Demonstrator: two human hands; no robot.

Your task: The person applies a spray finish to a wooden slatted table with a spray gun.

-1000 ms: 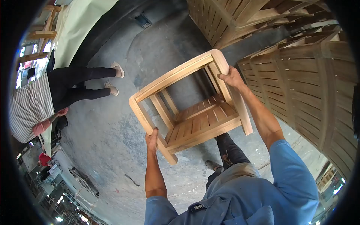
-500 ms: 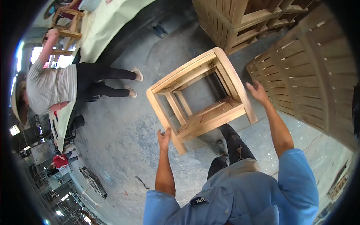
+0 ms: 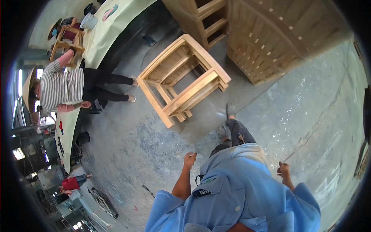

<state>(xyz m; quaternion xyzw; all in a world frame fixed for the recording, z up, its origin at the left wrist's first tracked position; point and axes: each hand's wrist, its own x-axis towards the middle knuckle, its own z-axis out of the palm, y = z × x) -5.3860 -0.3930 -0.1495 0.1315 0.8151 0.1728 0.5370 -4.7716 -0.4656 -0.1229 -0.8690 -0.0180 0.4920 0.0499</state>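
A pale wooden armchair frame (image 3: pixel 191 92), with slats inside and wide flat arms, stands on the floor in front of me. Neither of my hands touches it. My left hand (image 3: pixel 189 159) hangs near my waist, below the chair's near left corner, its fingers curled in with nothing seen in them. Out to the other side of my body, my right hand (image 3: pixel 283 169) is also curled and appears to hold nothing. A gap of bare floor lies between both hands and the chair.
Stacked slatted wooden furniture (image 3: pixel 266 38) stands at the upper right. At the left, a person in a striped top (image 3: pixel 62 87) works by a long cloth-covered table (image 3: pixel 112 31). Another person in red (image 3: pixel 70 183) is farther off. A dark strip (image 3: pixel 148 191) lies on the floor.
Both hands have come away from the chair and dropped back towards my body, their fingers curling. The chair now appears farther up and left in view. The striped-top person's arm has lowered.
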